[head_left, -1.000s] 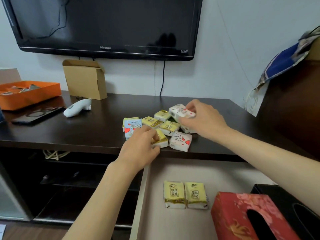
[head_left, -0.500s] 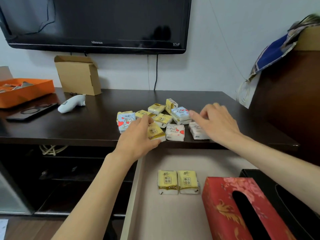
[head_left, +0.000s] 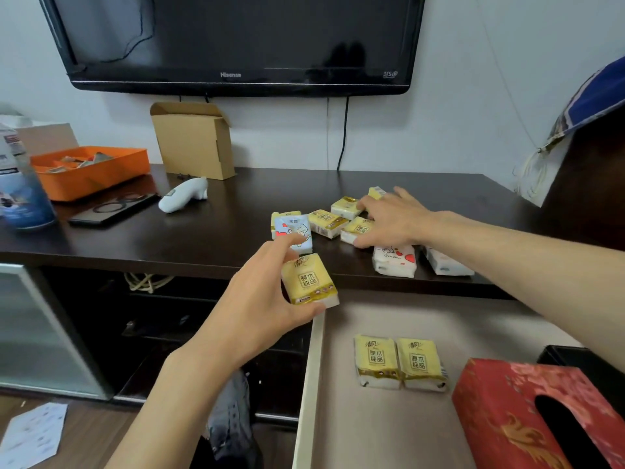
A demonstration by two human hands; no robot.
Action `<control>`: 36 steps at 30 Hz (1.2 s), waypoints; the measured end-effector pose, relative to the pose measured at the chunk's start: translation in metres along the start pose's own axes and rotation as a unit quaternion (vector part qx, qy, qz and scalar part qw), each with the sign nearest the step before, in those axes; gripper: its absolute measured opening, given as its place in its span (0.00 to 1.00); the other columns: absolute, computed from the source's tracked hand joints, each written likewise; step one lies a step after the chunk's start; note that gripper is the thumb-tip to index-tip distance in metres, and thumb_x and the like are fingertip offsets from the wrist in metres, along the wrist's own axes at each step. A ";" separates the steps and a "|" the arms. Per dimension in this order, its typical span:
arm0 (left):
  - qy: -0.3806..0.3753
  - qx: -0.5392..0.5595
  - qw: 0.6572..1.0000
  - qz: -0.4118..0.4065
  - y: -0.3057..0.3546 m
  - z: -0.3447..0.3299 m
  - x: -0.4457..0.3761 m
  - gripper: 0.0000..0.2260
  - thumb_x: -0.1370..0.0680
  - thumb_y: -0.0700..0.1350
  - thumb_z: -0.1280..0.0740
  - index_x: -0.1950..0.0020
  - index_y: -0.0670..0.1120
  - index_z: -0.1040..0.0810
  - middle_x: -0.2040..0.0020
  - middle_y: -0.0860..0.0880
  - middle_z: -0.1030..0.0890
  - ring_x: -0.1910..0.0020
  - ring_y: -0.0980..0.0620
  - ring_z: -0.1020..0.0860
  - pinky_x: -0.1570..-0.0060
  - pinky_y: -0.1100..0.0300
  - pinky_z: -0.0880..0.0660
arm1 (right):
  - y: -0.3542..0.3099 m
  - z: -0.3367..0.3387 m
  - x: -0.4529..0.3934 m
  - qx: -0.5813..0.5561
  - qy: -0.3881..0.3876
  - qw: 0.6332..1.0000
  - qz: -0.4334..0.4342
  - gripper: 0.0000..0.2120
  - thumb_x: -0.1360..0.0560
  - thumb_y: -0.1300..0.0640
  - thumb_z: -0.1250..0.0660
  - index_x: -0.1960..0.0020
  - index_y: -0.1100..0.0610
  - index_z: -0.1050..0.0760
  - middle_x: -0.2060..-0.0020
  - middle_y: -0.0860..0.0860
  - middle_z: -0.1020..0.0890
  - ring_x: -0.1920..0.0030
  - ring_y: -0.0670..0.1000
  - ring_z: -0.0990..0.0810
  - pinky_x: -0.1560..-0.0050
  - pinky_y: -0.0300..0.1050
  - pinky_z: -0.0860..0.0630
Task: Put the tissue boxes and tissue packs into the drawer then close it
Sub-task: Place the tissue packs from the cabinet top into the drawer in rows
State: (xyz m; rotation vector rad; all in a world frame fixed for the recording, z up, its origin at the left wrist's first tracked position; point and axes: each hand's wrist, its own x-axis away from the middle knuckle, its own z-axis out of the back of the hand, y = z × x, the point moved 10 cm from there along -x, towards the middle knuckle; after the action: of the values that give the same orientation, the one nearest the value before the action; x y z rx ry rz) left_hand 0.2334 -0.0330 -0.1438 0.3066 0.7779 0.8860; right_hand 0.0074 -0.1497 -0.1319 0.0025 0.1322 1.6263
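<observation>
My left hand [head_left: 257,306] holds a yellow tissue pack [head_left: 309,279] in the air by the cabinet's front edge, above the left wall of the open drawer [head_left: 309,384]. My right hand [head_left: 394,218] rests on a yellow tissue pack [head_left: 355,231] in the pile on the dark cabinet top [head_left: 203,238], fingers spread around it. Other packs lie around: a blue one [head_left: 293,230], a white one with red hearts [head_left: 394,260], and several yellow ones. In the drawer lie two yellow packs [head_left: 399,362], a red tissue box [head_left: 537,418] and a black tissue box [head_left: 581,363].
On the cabinet top stand a cardboard box [head_left: 192,140], an orange tray [head_left: 88,169], a white handheld device [head_left: 182,198], a black flat item [head_left: 113,208] and a blue can [head_left: 20,194]. A television [head_left: 236,42] hangs above. Papers lie on the floor at the left.
My left hand has lifted a yellow pack off the cabinet top and drawn it towards the drawer. My right hand has moved left from the white packs onto a yellow pack.
</observation>
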 end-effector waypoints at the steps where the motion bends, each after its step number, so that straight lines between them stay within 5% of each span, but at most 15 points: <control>1: 0.002 -0.004 1.000 -0.003 -0.001 0.001 0.003 0.38 0.35 0.60 0.22 0.29 0.61 0.35 0.40 0.62 0.26 0.41 0.65 0.28 0.49 0.64 0.27 | 0.000 -0.002 -0.002 -0.010 -0.003 1.000 0.003 0.36 0.32 0.36 0.33 0.28 0.50 0.31 0.42 0.52 0.17 0.34 0.56 0.24 0.20 0.55 0.51; 4: 0.002 -0.017 1.000 -0.010 0.000 0.004 0.009 0.35 0.34 0.59 0.22 0.30 0.58 0.30 0.38 0.61 0.25 0.42 0.63 0.27 0.48 0.63 0.26 | -0.002 0.004 0.002 -0.068 0.027 0.997 0.004 0.33 0.32 0.39 0.30 0.30 0.49 0.30 0.41 0.53 0.18 0.36 0.56 0.24 0.24 0.53 0.42; 7: -0.011 -0.020 1.000 -0.007 0.004 0.000 0.010 0.29 0.32 0.60 0.23 0.34 0.55 0.25 0.40 0.60 0.24 0.45 0.61 0.26 0.45 0.58 0.24 | -0.006 0.030 0.025 -0.183 0.110 0.977 0.014 0.32 0.32 0.39 0.27 0.32 0.47 0.30 0.38 0.50 0.21 0.38 0.53 0.25 0.40 0.52 0.26; 12: -0.057 -0.017 0.998 -0.031 0.024 -0.016 0.013 0.26 0.33 0.63 0.26 0.37 0.55 0.22 0.40 0.61 0.24 0.43 0.60 0.25 0.43 0.57 0.25 | -0.011 0.056 0.100 -0.340 0.171 0.923 0.056 0.24 0.34 0.35 0.26 0.41 0.42 0.26 0.42 0.37 0.21 0.42 0.40 0.22 0.46 0.42 0.25; 19: -0.238 -0.051 0.968 -0.061 0.046 -0.078 0.045 0.26 0.33 0.67 0.28 0.40 0.59 0.23 0.45 0.62 0.24 0.43 0.63 0.29 0.43 0.64 0.29 | 0.001 -0.020 0.213 -0.275 0.015 0.960 0.053 0.22 0.35 0.33 0.25 0.45 0.36 0.26 0.49 0.37 0.18 0.46 0.42 0.19 0.44 0.49 0.21; 23: -0.289 -0.173 0.934 -0.121 0.059 -0.116 0.067 0.27 0.32 0.68 0.30 0.38 0.56 0.23 0.44 0.57 0.23 0.41 0.55 0.29 0.42 0.55 0.27 | -0.009 -0.067 0.240 -0.137 -0.084 0.984 0.078 0.26 0.34 0.29 0.27 0.43 0.37 0.32 0.51 0.34 0.24 0.50 0.39 0.25 0.48 0.42 0.27; 30: -0.340 -0.212 0.906 -0.139 0.066 -0.147 0.085 0.26 0.32 0.67 0.30 0.40 0.55 0.25 0.46 0.55 0.28 0.43 0.51 0.29 0.48 0.53 0.27 | -0.024 -0.081 0.234 -0.087 -0.178 0.972 0.125 0.29 0.43 0.24 0.32 0.48 0.38 0.27 0.52 0.37 0.26 0.46 0.43 0.29 0.47 0.46 0.27; 36: -0.334 -0.182 0.912 -0.150 0.073 -0.132 0.075 0.24 0.28 0.65 0.31 0.36 0.55 0.24 0.42 0.56 0.26 0.41 0.54 0.27 0.47 0.55 0.26 | -0.020 -0.069 0.222 -0.137 -0.137 0.974 0.118 0.27 0.39 0.26 0.32 0.45 0.38 0.24 0.47 0.38 0.23 0.44 0.44 0.25 0.40 0.50 0.26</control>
State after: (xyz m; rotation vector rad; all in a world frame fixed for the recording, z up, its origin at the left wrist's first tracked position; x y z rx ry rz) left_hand 0.1252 0.0614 -0.2316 0.1339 0.0102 0.5579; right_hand 0.0079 0.0668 -0.2202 0.0317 -0.3165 1.8520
